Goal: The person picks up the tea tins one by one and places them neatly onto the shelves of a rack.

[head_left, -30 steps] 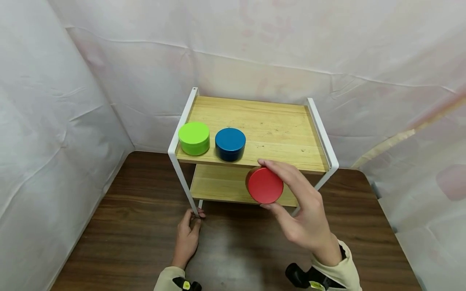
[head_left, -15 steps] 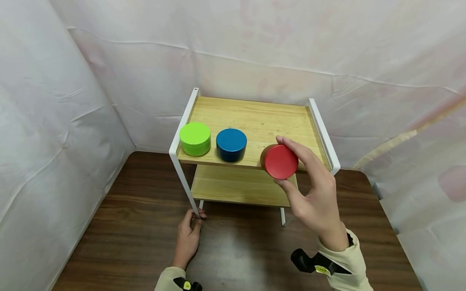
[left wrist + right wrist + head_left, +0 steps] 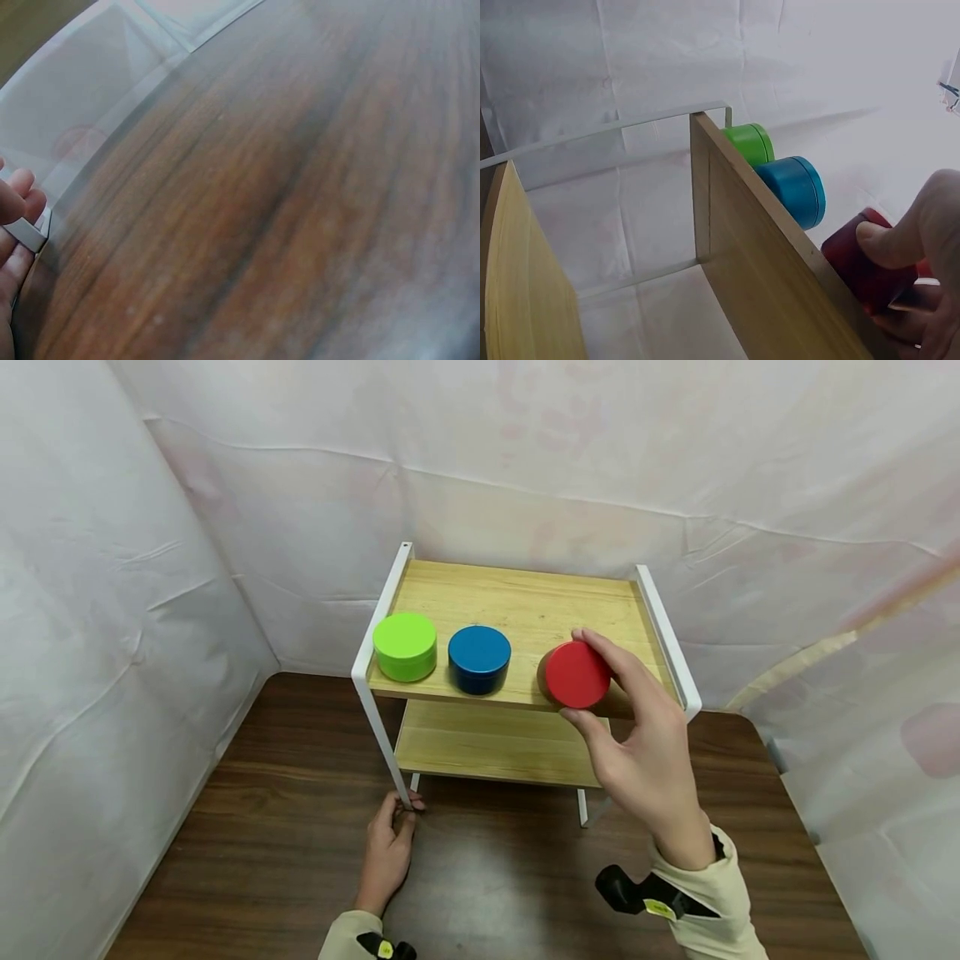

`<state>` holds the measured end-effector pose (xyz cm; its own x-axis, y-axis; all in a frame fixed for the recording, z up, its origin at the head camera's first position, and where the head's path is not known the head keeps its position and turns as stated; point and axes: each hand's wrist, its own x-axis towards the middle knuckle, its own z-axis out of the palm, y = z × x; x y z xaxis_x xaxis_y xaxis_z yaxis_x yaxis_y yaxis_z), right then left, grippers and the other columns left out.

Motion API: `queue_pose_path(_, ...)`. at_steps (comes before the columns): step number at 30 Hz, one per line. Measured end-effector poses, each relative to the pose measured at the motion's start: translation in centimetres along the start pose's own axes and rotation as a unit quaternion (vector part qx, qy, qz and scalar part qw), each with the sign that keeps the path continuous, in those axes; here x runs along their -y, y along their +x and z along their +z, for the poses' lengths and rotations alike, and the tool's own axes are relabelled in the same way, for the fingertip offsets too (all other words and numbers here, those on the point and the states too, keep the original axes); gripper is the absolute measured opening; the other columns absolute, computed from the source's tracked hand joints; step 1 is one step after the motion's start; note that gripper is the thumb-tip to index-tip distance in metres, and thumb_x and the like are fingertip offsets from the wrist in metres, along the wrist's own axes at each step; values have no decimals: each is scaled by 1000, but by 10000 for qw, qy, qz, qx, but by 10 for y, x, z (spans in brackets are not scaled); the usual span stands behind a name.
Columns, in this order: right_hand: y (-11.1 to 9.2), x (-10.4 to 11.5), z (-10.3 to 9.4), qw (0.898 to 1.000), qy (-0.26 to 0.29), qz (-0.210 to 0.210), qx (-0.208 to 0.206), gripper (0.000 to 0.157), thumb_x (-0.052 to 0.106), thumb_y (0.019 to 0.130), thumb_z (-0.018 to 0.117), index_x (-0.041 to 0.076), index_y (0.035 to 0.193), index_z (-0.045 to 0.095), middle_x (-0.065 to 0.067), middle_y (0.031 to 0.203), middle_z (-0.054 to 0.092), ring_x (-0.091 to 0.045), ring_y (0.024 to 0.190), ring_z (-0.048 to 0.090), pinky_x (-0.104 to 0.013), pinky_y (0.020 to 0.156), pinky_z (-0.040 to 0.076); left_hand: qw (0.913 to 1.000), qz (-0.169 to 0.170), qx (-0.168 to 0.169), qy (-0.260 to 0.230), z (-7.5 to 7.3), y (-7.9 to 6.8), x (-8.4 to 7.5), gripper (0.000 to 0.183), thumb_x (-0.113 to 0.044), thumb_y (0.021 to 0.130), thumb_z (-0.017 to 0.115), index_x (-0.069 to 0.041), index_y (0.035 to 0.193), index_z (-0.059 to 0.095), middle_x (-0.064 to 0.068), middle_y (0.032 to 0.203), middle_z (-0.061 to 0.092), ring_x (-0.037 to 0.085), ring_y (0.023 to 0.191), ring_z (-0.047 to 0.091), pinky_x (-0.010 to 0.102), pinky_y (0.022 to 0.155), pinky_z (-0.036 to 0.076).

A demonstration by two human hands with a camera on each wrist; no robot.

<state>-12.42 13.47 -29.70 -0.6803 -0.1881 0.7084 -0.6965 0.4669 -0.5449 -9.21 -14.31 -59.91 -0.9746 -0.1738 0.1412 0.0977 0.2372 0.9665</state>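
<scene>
Between thumb and fingers my right hand (image 3: 641, 739) holds a red round tin (image 3: 577, 675) by its sides, at the front of the top shelf, right of the blue tin. In the right wrist view the red tin (image 3: 862, 259) is at the shelf's front edge; I cannot tell whether its base touches the board. A blue round tin (image 3: 479, 660) and a green round tin (image 3: 406, 647) stand upright on the top shelf (image 3: 525, 597), apart from each other. Low at the front left, my left hand (image 3: 387, 847) grips the foot of the white rack leg (image 3: 381, 739), fingers curled round it.
Below the top board lies a lower wooden shelf (image 3: 495, 743). White side rails (image 3: 663, 635) edge the rack. It stands on a dark wooden table (image 3: 300, 827), with pale sheeting (image 3: 525, 460) behind and at both sides.
My right hand has carried the red tin up, away and to the right, from in front of the rack to the top shelf's front edge. The left hand stays at the leg.
</scene>
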Motion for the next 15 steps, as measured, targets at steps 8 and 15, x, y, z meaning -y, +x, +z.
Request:
queue_pose_path(8,2,5,2,9989,-292,366,0,76,-8,85,82,8,153,54,-8,147,64,-21,135,61,-16,113,45,9999,-35,-13,127,0,-1,2,23,9,103,55,-7,115,66,7,118,73,20,119,68,33,103,53)
queue_pose_path(15,3,6,3,9954,-614,719,123,76,-2,87,82,10,156,52,-8,148,63,-22,135,61,-11,112,42,9999,-58,-4,91,-2,-2,2,22,8,103,55,-6,117,66,9,118,73,18,119,68,32,103,52)
